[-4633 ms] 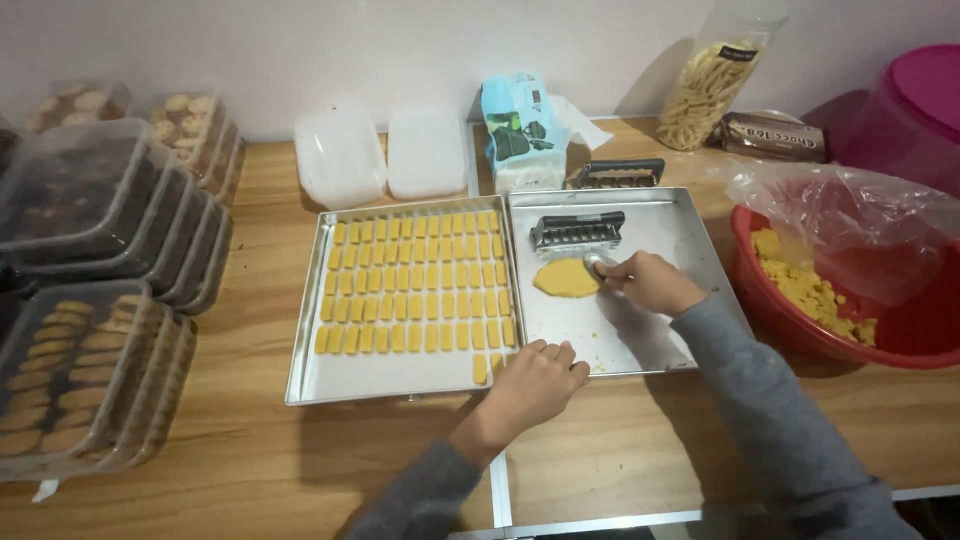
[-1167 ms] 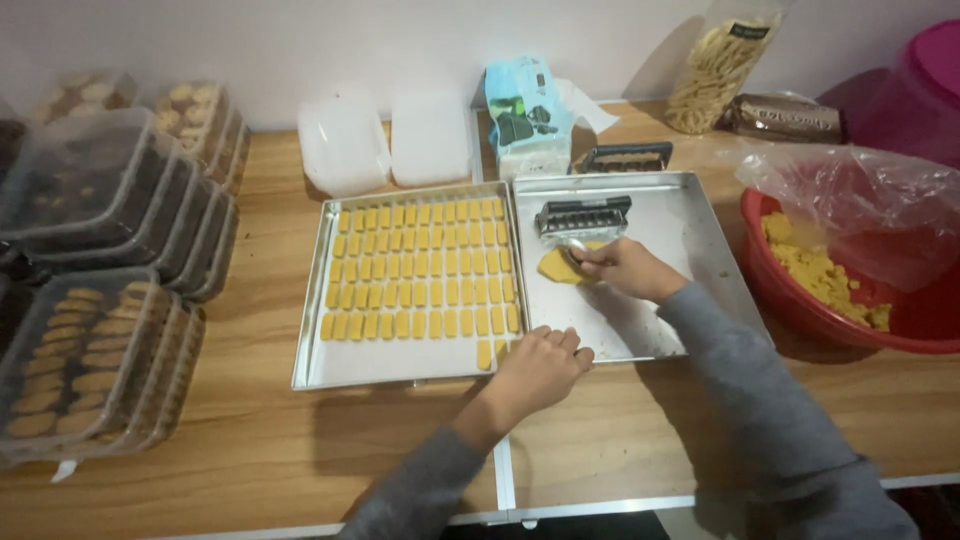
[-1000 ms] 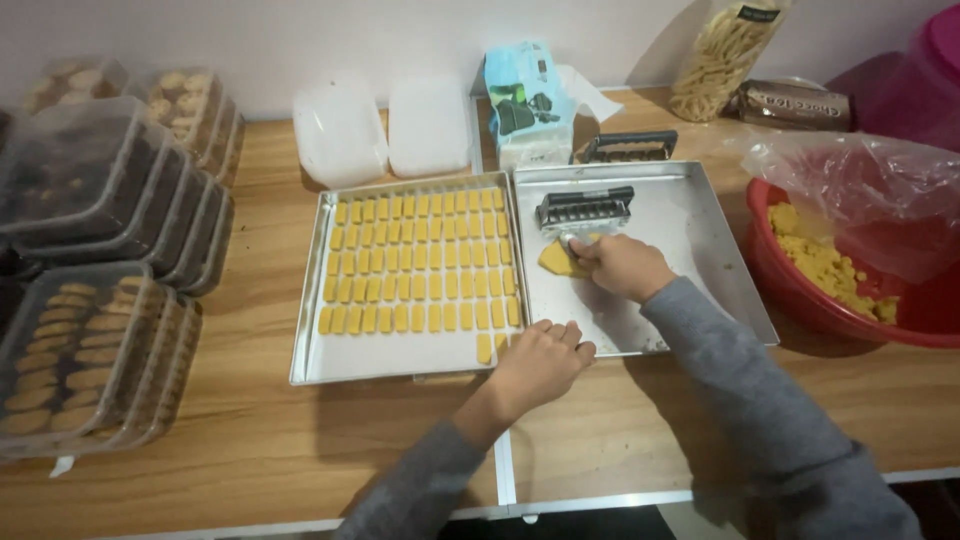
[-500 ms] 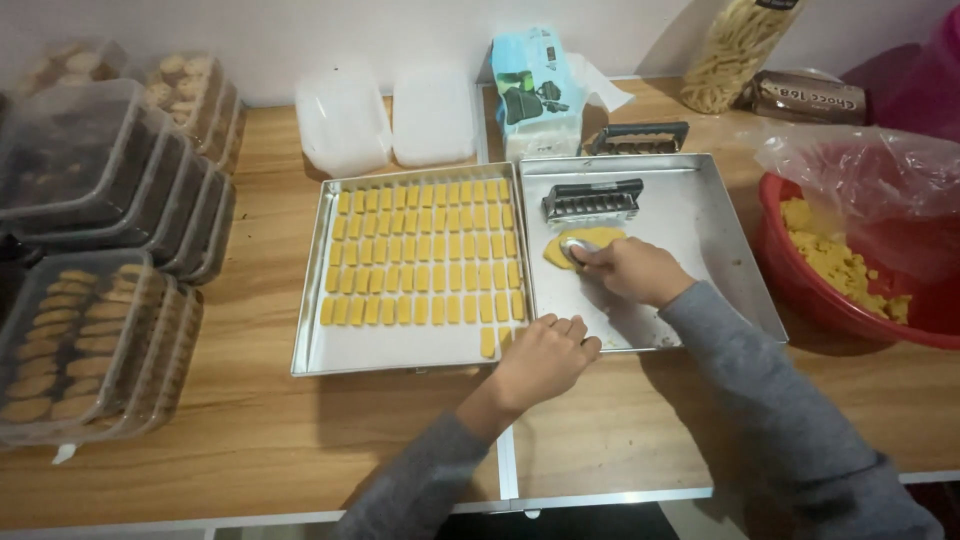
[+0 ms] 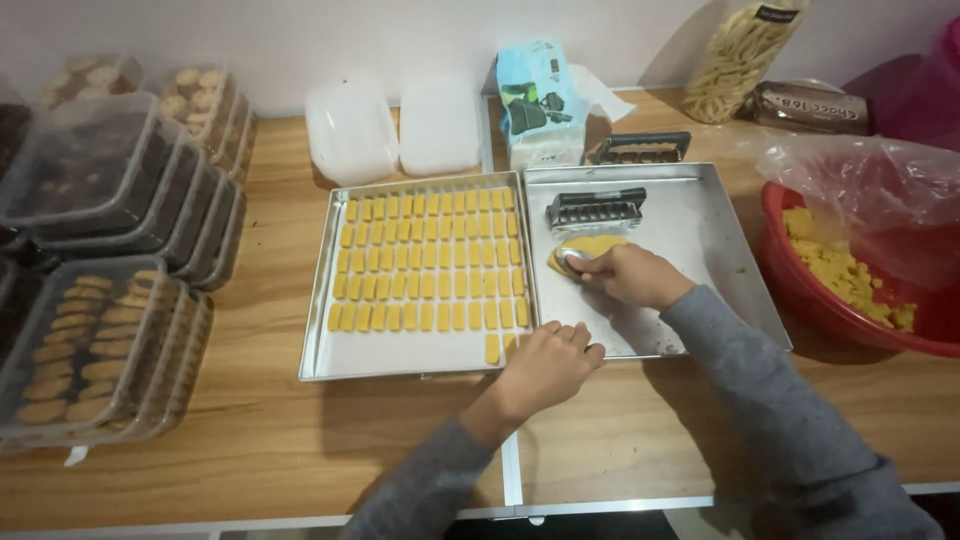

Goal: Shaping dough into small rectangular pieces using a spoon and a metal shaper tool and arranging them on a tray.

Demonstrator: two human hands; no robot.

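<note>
The right hand [image 5: 635, 275] is clamped on a metal spoon [image 5: 572, 262], pressing the yellow dough lump [image 5: 585, 247] just left of its grip; the left hand [image 5: 545, 365] rests loosely curled on the tray rim [image 5: 520, 345].

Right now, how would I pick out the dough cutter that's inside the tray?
Find the two metal trays side by side; take the right tray, the one without rows of dough sticks. Near its far edge, above the right hand, lies the cutter. A similar dark cutter sits behind it, but outside the tray on the wood.
</note>
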